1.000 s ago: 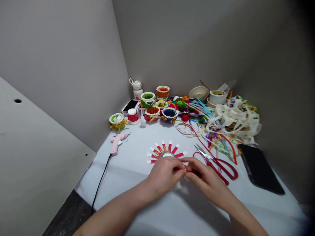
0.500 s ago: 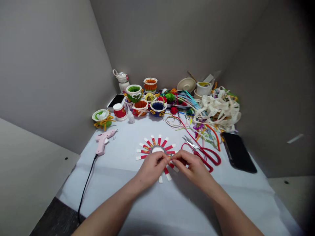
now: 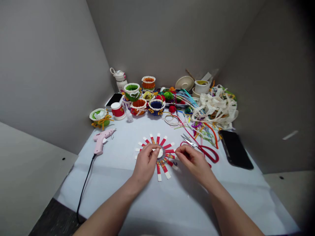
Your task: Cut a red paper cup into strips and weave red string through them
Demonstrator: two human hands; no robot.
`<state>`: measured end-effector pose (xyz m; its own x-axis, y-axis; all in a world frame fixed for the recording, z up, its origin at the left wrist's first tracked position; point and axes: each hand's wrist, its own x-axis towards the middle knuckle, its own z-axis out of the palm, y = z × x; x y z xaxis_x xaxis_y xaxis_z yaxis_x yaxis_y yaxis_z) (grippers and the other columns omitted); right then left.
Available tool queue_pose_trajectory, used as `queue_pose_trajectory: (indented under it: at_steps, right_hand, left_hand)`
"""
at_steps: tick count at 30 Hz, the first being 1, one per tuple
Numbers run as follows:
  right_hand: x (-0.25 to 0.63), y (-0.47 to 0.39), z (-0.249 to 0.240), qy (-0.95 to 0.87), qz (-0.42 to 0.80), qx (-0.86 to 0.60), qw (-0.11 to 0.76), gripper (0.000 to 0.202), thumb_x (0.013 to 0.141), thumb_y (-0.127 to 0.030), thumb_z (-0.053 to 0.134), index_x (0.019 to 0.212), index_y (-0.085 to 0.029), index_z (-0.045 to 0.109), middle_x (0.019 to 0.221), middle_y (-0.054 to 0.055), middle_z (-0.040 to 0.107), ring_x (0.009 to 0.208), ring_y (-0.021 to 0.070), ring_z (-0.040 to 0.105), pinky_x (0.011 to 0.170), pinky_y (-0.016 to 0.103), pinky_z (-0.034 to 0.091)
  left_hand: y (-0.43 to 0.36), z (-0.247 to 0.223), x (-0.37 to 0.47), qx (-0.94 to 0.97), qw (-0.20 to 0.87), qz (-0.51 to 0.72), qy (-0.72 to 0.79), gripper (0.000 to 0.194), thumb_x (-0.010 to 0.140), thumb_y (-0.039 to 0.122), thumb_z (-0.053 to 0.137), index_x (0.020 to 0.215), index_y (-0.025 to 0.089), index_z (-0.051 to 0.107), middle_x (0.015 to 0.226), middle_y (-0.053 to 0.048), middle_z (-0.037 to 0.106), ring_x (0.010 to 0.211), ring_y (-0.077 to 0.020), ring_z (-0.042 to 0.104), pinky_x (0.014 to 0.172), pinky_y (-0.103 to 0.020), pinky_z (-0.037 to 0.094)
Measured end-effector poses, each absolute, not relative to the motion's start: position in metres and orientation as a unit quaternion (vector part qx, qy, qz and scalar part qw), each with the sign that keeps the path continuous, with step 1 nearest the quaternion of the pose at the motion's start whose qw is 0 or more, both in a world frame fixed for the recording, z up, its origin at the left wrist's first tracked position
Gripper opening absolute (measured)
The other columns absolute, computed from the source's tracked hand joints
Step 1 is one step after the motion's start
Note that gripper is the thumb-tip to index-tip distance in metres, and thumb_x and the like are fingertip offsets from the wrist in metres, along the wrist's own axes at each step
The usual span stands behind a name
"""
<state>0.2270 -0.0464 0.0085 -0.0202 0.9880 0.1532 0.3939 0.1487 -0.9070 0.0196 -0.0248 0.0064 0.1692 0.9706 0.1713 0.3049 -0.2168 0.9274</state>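
A flattened paper cup [image 3: 158, 168] with red, white-tipped strips fanned out like a sun lies on the white-covered table. Grey yarn rings its white round centre. My left hand [image 3: 145, 161] is closed over the left part of the centre, thumb and fingers pinched on the cup near the ring. To the right, my right hand [image 3: 193, 160] is closed in a pinch at the tips of the right-hand strips; what it holds is too small to make out. Red-handled scissors [image 3: 197, 146] lie just behind my right hand, partly covered by it.
A pink glue gun [image 3: 100, 141] with a black cord lies at left. A black phone [image 3: 235, 149] is at right. Decorated cups [image 3: 157, 107], a small bottle [image 3: 129, 116], yarn balls [image 3: 168, 95] and a heap of cream lace [image 3: 215, 109] line the back.
My hands have moved apart: the left went leftward onto the cup's centre, the right slightly rightward. More of the right and lower strips shows. The whole view has shifted slightly.
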Motion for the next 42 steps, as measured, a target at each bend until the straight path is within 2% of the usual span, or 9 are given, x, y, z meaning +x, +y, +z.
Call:
queue_pose_trajectory:
  at_steps: [3, 5, 7, 10, 12, 18, 28, 39, 42]
  right_hand:
    - [0.226, -0.048, 0.009, -0.623, 0.354, -0.549, 0.430, 0.019, 0.092, -0.036, 0.059, 0.085, -0.020, 0.066, 0.077, 0.002, 0.065, 0.068, 0.0153, 0.058, 0.063, 0.026, 0.046]
    - [0.225, -0.049, 0.009, -0.632, 0.357, -0.545, 0.419, 0.020, 0.093, -0.037, 0.059, 0.085, -0.020, 0.065, 0.076, 0.002, 0.064, 0.068, 0.0148, 0.057, 0.062, 0.026, 0.045]
    - [0.225, -0.050, 0.009, -0.648, 0.365, -0.535, 0.401, 0.019, 0.094, -0.036, 0.058, 0.084, -0.020, 0.063, 0.075, 0.001, 0.063, 0.067, 0.0143, 0.056, 0.062, 0.025, 0.044]
    - [0.223, -0.052, 0.010, -0.669, 0.372, -0.516, 0.384, 0.017, 0.094, -0.033, 0.057, 0.085, -0.021, 0.063, 0.076, 0.001, 0.064, 0.067, 0.0137, 0.057, 0.062, 0.025, 0.044]
    - [0.222, -0.053, 0.012, -0.679, 0.370, -0.509, 0.378, 0.016, 0.094, -0.031, 0.057, 0.085, -0.020, 0.064, 0.078, 0.001, 0.065, 0.069, 0.0137, 0.058, 0.064, 0.024, 0.044]
    - [0.222, -0.053, 0.017, -0.689, 0.363, -0.502, 0.377, 0.013, 0.094, -0.028, 0.058, 0.087, -0.020, 0.067, 0.080, 0.002, 0.068, 0.070, 0.0138, 0.060, 0.066, 0.025, 0.045]
    - [0.219, -0.052, 0.015, -0.671, 0.377, -0.514, 0.380, 0.013, 0.093, -0.022, 0.058, 0.084, -0.019, 0.065, 0.081, 0.001, 0.067, 0.073, 0.0131, 0.058, 0.068, 0.025, 0.044]
    - [0.219, -0.051, 0.016, -0.662, 0.368, -0.523, 0.390, 0.015, 0.094, -0.025, 0.057, 0.082, -0.019, 0.064, 0.081, 0.002, 0.066, 0.071, 0.0139, 0.057, 0.067, 0.026, 0.043]
    - [0.223, -0.048, 0.011, -0.650, 0.348, -0.539, 0.409, 0.016, 0.094, -0.028, 0.057, 0.083, -0.019, 0.064, 0.077, 0.001, 0.065, 0.069, 0.0137, 0.055, 0.064, 0.025, 0.042]
  left_hand:
    - [-0.028, 0.003, 0.022, 0.718, 0.296, 0.460, 0.431, 0.020, 0.100, 0.024, 0.053, 0.112, 0.019, 0.068, 0.117, -0.009, 0.069, 0.113, -0.0215, 0.064, 0.095, -0.034, 0.051]
    - [-0.030, 0.001, 0.024, 0.758, 0.252, 0.456, 0.393, 0.022, 0.099, 0.026, 0.059, 0.119, 0.020, 0.066, 0.122, -0.011, 0.068, 0.116, -0.0228, 0.064, 0.096, -0.036, 0.052]
    - [-0.031, -0.001, 0.026, 0.793, 0.223, 0.434, 0.364, 0.023, 0.099, 0.026, 0.061, 0.121, 0.019, 0.065, 0.112, -0.010, 0.071, 0.106, -0.0220, 0.067, 0.090, -0.035, 0.054]
    - [-0.031, -0.003, 0.027, 0.824, 0.201, 0.406, 0.340, 0.015, 0.102, 0.022, 0.055, 0.104, 0.018, 0.069, 0.086, -0.005, 0.072, 0.081, -0.0182, 0.066, 0.075, -0.030, 0.053]
    - [-0.031, -0.003, 0.026, 0.832, 0.195, 0.394, 0.339, 0.020, 0.103, 0.019, 0.051, 0.094, 0.017, 0.070, 0.079, -0.004, 0.070, 0.075, -0.0173, 0.063, 0.071, -0.028, 0.051]
    - [-0.032, -0.002, 0.025, 0.835, 0.207, 0.356, 0.364, 0.028, 0.104, 0.019, 0.045, 0.083, 0.017, 0.065, 0.076, -0.004, 0.067, 0.072, -0.0172, 0.060, 0.068, -0.028, 0.047]
    - [-0.032, -0.007, 0.028, 0.800, 0.235, 0.415, 0.365, 0.015, 0.097, 0.018, 0.061, 0.083, 0.019, 0.066, 0.076, -0.001, 0.067, 0.075, -0.0176, 0.059, 0.072, -0.029, 0.046]
    - [-0.034, -0.006, 0.029, 0.794, 0.239, 0.398, 0.393, 0.030, 0.103, 0.023, 0.046, 0.078, 0.020, 0.061, 0.074, -0.002, 0.064, 0.072, -0.0189, 0.059, 0.069, -0.031, 0.046]
    - [-0.032, -0.011, 0.028, 0.796, 0.203, 0.392, 0.414, 0.020, 0.102, 0.025, 0.049, 0.090, 0.020, 0.064, 0.084, -0.004, 0.067, 0.081, -0.0210, 0.061, 0.075, -0.033, 0.048]
